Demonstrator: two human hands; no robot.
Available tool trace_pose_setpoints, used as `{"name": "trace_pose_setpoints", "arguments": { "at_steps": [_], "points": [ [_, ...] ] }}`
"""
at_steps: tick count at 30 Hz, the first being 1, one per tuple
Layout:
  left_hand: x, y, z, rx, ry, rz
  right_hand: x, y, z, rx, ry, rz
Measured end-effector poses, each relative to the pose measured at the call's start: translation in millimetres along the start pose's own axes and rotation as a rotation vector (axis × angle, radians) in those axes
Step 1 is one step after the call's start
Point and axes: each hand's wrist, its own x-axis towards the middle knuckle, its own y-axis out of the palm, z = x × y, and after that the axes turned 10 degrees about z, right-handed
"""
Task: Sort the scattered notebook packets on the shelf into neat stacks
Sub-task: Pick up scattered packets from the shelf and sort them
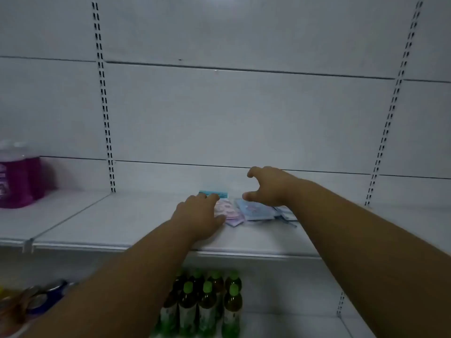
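Several small notebook packets lie scattered on the white shelf (136,223) in the head view. A pink and purple packet (230,213) lies left of a light blue packet (255,210), with a teal one (219,193) behind them near the back wall. More bluish packets (286,214) stick out on the right. My left hand (200,217) rests flat on the shelf, its fingers touching the pink packet's left edge. My right hand (268,185) hovers above the blue packet with fingers and thumb spread, holding nothing.
Purple liquid bottles (18,176) stand at the far left of the shelf. Green-capped drink bottles (207,303) fill the shelf below. Scissors-like items (41,296) hang at lower left. Slotted uprights (106,118) run up the white back wall.
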Motion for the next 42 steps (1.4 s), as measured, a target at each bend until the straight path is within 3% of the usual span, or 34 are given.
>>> {"name": "trace_pose_setpoints", "arguments": {
  "at_steps": [7, 10, 14, 17, 19, 25, 30, 34, 42],
  "points": [
    [39.3, 16.4, 0.6, 0.038, -0.03, 0.221, 45.9, 32.3, -33.7, -0.089, -0.001, 0.233],
    [46.8, 15.3, 6.3, 0.048, -0.004, 0.235, 52.5, 39.0, -42.2, -0.124, 0.021, 0.375],
    [51.6, 8.8, 9.4, 0.104, 0.051, 0.236, 57.8, 44.6, -47.7, -0.192, -0.037, 0.345],
    [53.9, -4.9, 10.5, -0.008, 0.081, 0.218, 56.1, 35.1, -48.4, -0.159, -0.055, 0.32],
    [53.3, -11.8, 10.6, -0.046, 0.104, 0.132, 56.8, 23.8, -48.3, -0.138, -0.089, 0.23],
    [48.7, -10.4, 6.3, -0.283, 0.125, -0.186, 56.4, 8.1, -62.2, 0.031, -0.044, -0.277],
    [47.7, 0.3, -3.1, -0.13, 0.202, -0.308, 40.1, 11.9, -63.8, 0.257, -0.077, -0.592],
    [50.8, -1.8, -25.1, -0.098, 0.296, -0.324, 7.6, 9.3, -62.7, 0.071, -0.159, -0.79],
    [48.4, 4.8, -109.8, -0.175, 0.574, -0.343, -81.9, 6.7, -110.4, -0.299, 0.045, -0.937]
  ]
}}
